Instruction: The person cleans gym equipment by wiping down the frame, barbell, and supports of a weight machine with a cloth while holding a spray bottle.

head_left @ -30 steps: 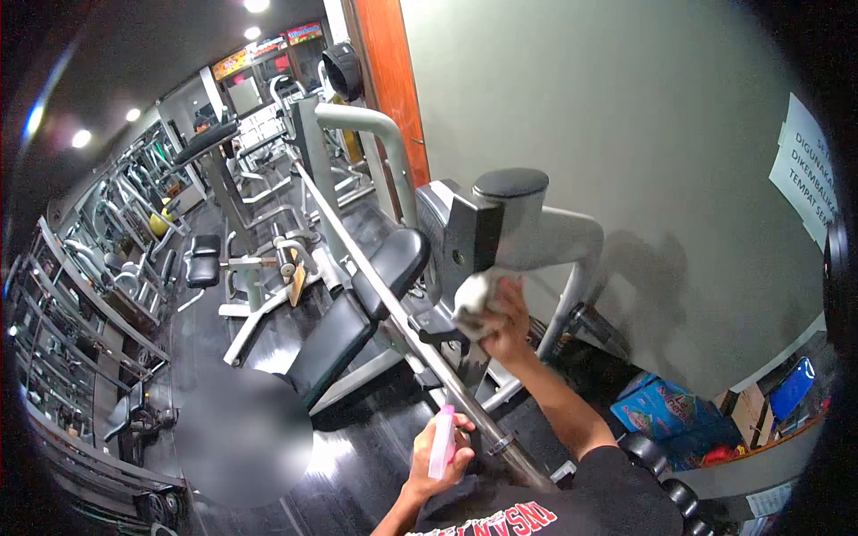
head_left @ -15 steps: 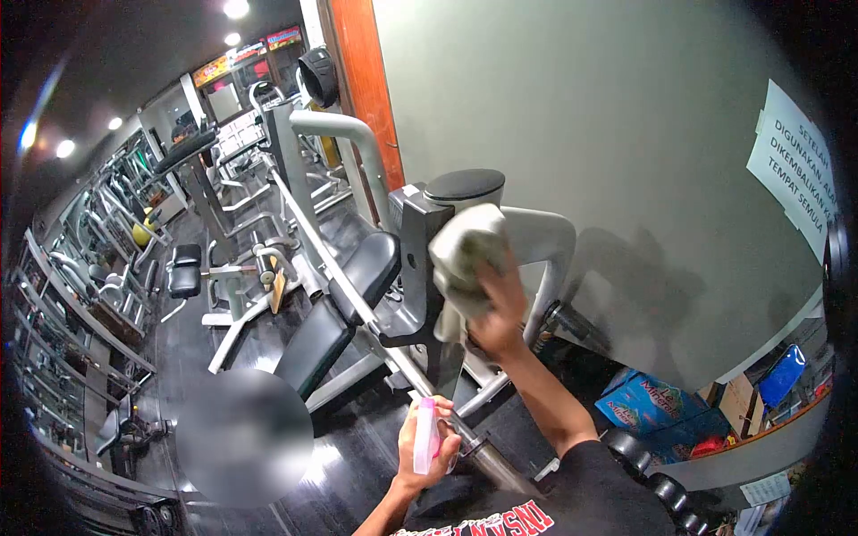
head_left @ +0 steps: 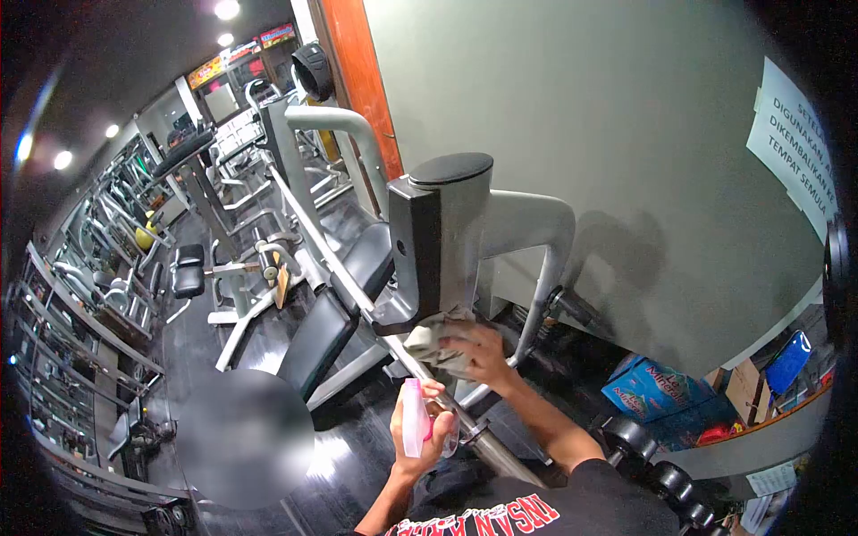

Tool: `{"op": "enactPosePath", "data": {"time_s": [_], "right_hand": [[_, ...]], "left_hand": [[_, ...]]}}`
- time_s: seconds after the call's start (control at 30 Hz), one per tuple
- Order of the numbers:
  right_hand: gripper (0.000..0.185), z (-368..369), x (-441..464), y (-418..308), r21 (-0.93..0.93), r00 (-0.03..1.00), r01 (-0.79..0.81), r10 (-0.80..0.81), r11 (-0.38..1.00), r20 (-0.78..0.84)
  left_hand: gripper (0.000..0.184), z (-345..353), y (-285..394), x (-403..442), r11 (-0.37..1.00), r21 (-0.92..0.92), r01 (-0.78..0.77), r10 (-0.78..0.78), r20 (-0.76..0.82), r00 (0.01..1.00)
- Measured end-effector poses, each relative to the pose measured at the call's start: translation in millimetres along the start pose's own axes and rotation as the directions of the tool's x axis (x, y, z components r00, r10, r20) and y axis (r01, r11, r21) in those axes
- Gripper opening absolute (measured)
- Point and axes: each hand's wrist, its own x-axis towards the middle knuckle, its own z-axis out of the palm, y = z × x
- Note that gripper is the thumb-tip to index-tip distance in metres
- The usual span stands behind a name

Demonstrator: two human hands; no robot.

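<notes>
My left hand [head_left: 432, 435] is wrapped round a spray bottle [head_left: 414, 418] with a pink and white top, close in front of my chest. A pale cloth [head_left: 436, 341] is gripped in my right hand [head_left: 483, 354], bunched against the lower part of the bench press rack's grey upright [head_left: 451, 246]. Just beside the cloth, the metal barbell [head_left: 349, 290] runs slantwise across the rack. Part of the cloth and my right fingertips are hard to tell apart. The bottle's lower body is mostly hidden by my left hand.
A black padded bench [head_left: 317, 344] lies left of the barbell. Dumbbells [head_left: 630, 439] and a blue carton [head_left: 652, 389] are at the lower right. A grey wall [head_left: 536, 107] with a paper sign [head_left: 791, 147] rises behind the rack. More gym machines stand at the left.
My right hand has moved the cloth down from near the top of the upright to its lower part. My left hand keeps the spray bottle in nearly the same place.
</notes>
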Motion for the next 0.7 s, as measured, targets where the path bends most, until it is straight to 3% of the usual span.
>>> {"op": "enactPosePath", "data": {"time_s": [0.03,0.07,0.13,0.2,0.23,0.27,0.3,0.37,0.47,0.53,0.6,0.67,0.7], "right_hand": [[0.037,-4.5,-0.8,0.9,-0.013,0.997,-0.081,0.081,0.997,-0.011],[0.039,-4.3,15.2,7.2,0.098,0.976,0.060,-0.038,0.993,-0.212],[0.046,-28.7,44.4,6.1,-0.043,0.946,0.055,-0.066,0.998,-0.316],[0.044,-42.3,90.4,-2.5,-0.162,0.855,0.027,-0.107,0.986,-0.508],[0.043,-51.7,117.1,-9.1,-0.158,0.855,-0.005,-0.078,0.987,-0.513],[0.045,-58.4,140.9,-12.2,-0.155,0.854,-0.036,-0.051,0.987,-0.518],[0.055,-58.8,156.8,-9.4,-0.195,0.875,-0.055,-0.047,0.979,-0.482],[0.056,-40.8,175.8,-1.1,-0.232,0.911,-0.016,-0.082,0.973,-0.405],[0.057,-13.2,136.8,22.7,-0.176,0.897,0.032,-0.107,0.984,-0.430],[0.046,9.4,82.4,40.7,-0.202,0.912,0.001,-0.084,0.979,-0.401],[0.044,27.0,18.4,37.0,-0.110,0.914,-0.155,0.100,0.982,-0.393],[0.054,39.5,-36.1,39.4,0.061,0.840,-0.477,0.475,0.877,-0.263],[0.054,36.4,-45.5,35.1,0.057,0.837,-0.480,0.477,0.875,-0.268]], "left_hand": [[0.031,1.0,0.2,0.2,1.000,-0.001,-0.019,0.019,-0.008,1.000],[0.031,2.8,3.2,0.1,1.000,-0.001,-0.024,0.024,-0.002,1.000],[0.030,5.6,10.6,-1.1,0.990,-0.123,0.070,-0.074,-0.029,0.997],[0.029,2.8,7.4,-7.4,0.989,-0.100,0.113,-0.114,-0.009,0.993],[0.028,1.4,4.8,-10.0,0.985,-0.077,0.156,-0.155,0.011,0.988],[0.025,1.8,0.7,-10.4,0.997,-0.021,0.076,-0.076,-0.002,0.997],[0.025,0.8,0.1,-11.7,0.997,-0.022,0.074,-0.074,-0.001,0.997],[0.025,0.0,-0.7,-12.2,0.999,-0.016,0.049,-0.050,-0.009,0.999],[0.024,1.5,3.1,-11.0,0.993,-0.089,0.076,-0.079,-0.036,0.996],[0.022,1.1,3.7,-11.7,0.991,-0.083,0.102,-0.107,-0.051,0.993],[0.022,-0.4,-0.9,-13.9,0.995,-0.032,0.091,-0.092,-0.032,0.995],[0.024,2.7,0.5,-12.0,0.998,0.008,0.066,-0.066,-0.013,0.998],[0.024,4.3,3.5,-12.2,0.998,0.005,0.067,-0.067,-0.006,0.998]]}}
